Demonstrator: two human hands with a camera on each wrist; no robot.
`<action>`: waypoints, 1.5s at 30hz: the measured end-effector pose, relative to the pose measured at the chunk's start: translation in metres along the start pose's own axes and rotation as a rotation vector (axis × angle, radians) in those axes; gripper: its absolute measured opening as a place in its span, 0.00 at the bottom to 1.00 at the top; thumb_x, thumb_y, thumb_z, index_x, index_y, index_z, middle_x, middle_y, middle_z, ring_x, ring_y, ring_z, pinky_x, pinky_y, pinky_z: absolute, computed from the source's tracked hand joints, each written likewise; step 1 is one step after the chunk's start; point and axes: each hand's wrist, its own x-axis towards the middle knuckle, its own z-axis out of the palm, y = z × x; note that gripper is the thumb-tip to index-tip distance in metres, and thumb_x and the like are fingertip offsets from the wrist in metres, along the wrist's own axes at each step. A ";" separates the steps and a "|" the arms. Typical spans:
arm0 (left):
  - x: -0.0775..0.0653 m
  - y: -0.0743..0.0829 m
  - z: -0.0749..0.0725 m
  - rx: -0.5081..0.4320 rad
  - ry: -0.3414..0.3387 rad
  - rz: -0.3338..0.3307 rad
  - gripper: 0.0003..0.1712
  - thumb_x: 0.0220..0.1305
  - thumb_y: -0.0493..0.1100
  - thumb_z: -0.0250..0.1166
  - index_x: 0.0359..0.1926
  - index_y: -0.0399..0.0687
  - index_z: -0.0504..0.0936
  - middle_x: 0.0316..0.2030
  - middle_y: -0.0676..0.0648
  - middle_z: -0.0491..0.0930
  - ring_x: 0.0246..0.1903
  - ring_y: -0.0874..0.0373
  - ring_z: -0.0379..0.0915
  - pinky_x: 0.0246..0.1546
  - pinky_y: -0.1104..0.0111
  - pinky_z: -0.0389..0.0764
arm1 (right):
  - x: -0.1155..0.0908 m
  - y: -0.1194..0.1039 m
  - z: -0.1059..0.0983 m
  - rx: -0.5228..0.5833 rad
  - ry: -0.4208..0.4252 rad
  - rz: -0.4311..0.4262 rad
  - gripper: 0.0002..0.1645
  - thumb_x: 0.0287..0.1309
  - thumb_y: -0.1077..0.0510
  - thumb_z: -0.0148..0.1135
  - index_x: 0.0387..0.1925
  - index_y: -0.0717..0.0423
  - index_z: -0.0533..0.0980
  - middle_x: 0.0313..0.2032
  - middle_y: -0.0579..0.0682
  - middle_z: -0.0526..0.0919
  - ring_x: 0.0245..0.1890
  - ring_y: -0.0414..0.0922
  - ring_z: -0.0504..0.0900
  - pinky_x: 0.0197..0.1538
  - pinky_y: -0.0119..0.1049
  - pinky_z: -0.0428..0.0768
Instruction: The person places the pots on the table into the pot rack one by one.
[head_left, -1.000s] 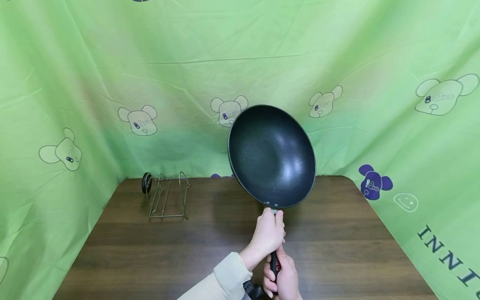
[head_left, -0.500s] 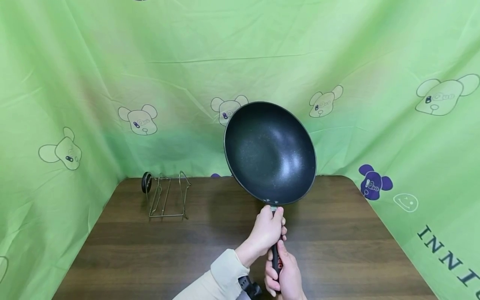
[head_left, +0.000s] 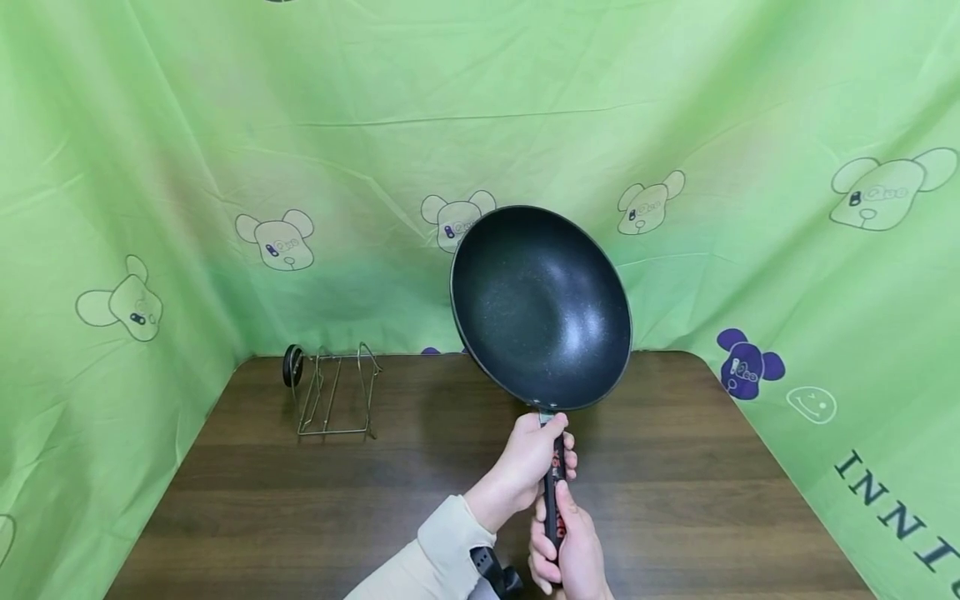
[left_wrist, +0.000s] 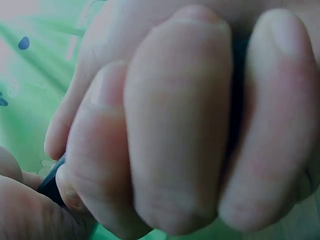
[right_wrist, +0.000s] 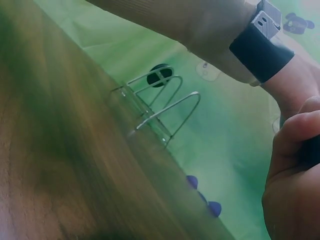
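Note:
A dark non-stick frying pan (head_left: 540, 308), deep and round, is held up above the table with its inside facing me. My left hand (head_left: 525, 458) grips the black handle just below the pan's bowl. Lower on the same handle, my right hand (head_left: 570, 542) holds on with its thumb laid along it. Red marks show on the handle (head_left: 558, 467) between the hands. In the left wrist view, curled fingers (left_wrist: 175, 125) of the left hand fill the picture. The right wrist view catches the right hand (right_wrist: 295, 175) at its edge, around the dark handle.
A metal wire rack (head_left: 333, 400) with a round black piece (head_left: 293, 365) at its left stands at the table's back left. Brown wood tabletop (head_left: 675, 483) spreads below the pan. Green printed cloth (head_left: 360, 167) hangs behind and on both sides.
The pan has risen slightly and hardly moved in the last half second. My left hand has shifted a little left on the handle, showing more of it and its red marks.

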 end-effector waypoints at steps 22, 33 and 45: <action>-0.006 0.005 -0.008 -0.116 -0.046 -0.037 0.13 0.71 0.41 0.52 0.27 0.45 0.66 0.20 0.51 0.63 0.15 0.62 0.58 0.16 0.76 0.66 | -0.001 0.006 0.005 0.135 -0.151 -0.011 0.32 0.73 0.37 0.24 0.29 0.50 0.68 0.14 0.42 0.63 0.08 0.39 0.55 0.13 0.42 0.43; -0.012 0.011 -0.009 0.022 0.033 0.035 0.13 0.74 0.42 0.49 0.29 0.43 0.65 0.21 0.50 0.63 0.15 0.62 0.60 0.16 0.75 0.68 | 0.007 0.010 0.013 0.159 -0.184 -0.049 0.31 0.74 0.38 0.22 0.31 0.50 0.66 0.13 0.41 0.60 0.07 0.35 0.57 0.10 0.43 0.40; -0.016 0.019 -0.015 0.108 0.058 0.077 0.15 0.75 0.42 0.47 0.28 0.43 0.65 0.19 0.51 0.62 0.15 0.62 0.61 0.18 0.74 0.69 | 0.013 0.012 0.018 0.164 -0.181 -0.046 0.30 0.74 0.37 0.22 0.31 0.49 0.65 0.13 0.40 0.60 0.07 0.33 0.60 0.11 0.43 0.40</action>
